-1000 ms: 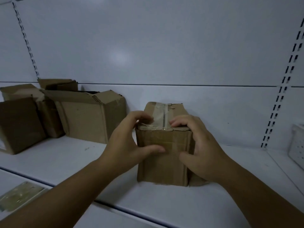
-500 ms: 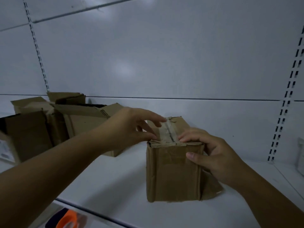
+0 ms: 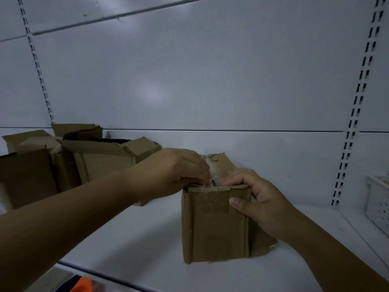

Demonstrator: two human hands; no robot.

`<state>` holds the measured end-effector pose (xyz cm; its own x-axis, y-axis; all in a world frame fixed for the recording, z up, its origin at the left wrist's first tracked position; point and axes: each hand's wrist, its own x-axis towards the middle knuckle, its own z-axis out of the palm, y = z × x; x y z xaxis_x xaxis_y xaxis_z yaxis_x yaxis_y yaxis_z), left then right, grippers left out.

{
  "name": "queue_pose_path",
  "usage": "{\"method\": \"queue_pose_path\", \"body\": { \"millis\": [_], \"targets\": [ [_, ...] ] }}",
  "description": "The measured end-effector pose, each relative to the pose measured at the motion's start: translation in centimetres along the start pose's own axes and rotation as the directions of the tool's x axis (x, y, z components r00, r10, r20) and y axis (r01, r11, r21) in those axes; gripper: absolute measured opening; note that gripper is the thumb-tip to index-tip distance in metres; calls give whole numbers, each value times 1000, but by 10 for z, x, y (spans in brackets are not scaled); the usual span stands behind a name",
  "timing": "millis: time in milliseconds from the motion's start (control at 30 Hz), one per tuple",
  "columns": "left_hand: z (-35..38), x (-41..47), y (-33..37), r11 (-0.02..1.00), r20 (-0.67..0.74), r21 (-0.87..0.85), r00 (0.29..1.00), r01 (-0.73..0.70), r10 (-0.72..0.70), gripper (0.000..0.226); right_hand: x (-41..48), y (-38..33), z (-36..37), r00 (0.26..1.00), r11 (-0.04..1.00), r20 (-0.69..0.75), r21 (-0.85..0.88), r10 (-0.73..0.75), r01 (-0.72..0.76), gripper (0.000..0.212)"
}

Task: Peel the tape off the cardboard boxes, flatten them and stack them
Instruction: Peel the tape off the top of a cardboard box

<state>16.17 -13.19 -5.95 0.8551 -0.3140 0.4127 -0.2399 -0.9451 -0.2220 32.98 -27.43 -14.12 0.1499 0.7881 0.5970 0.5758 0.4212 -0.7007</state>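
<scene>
Near the shelf's (image 3: 147,234) front edge, the right hand (image 3: 261,199) grips the small box (image 3: 212,226) while the left hand (image 3: 174,171) pinches its tape (image 3: 214,171).

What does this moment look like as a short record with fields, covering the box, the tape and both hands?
worked item: small cardboard box, upright on the white shelf
tape: tape strip along the top seam, not yet off
left hand: fingers curled at the strip's near end, apparently pinching it
right hand: grips the box's top right corner, thumb on the front face
further left: opened boxes, not flattened
far right: white perforated basket
</scene>
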Motion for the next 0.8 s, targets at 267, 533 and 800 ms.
{"method": "queue_pose_path", "body": {
  "millis": [267, 533, 800],
  "targets": [
    [-6, 14, 1, 986, 215, -21, 964, 165, -157, 13, 1, -7, -3, 998, 986, 58, -166, 7, 2, 24],
    [-1, 17, -2, 950, 226, -85, 934, 301, -276, 11, 1, -8, 0, 1000, 971, 25, -238, 0, 6, 20],
    [9, -5, 4, 889, -162, -274, 893, 368, -420, 15, -6, -12, 6, 968, 819, -83, -553, -236, 152, 22]
  ]
}}
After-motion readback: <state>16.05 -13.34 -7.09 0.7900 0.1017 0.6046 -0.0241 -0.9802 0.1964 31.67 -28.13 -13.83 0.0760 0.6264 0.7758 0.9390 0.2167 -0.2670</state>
